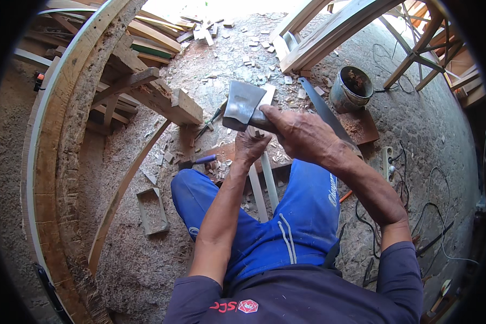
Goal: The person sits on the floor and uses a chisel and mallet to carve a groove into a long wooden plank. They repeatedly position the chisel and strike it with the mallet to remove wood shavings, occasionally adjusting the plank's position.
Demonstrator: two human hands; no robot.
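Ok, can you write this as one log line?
right hand: holding axe by handle | left hand: near axe head, grip unclear | nearby: purple-handled tool, saw, bucket

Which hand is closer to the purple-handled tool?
Left. The left hand is a short way right of the purple-handled tool; the right hand, holding the hatchet, is farther right.

From the axe (243, 102), passage is clear at 12 o'clock above wood chips (246, 58); a beam (186, 107) blocks 9 o'clock, a saw (317, 101) and a bucket (340, 100) 3 o'clock.
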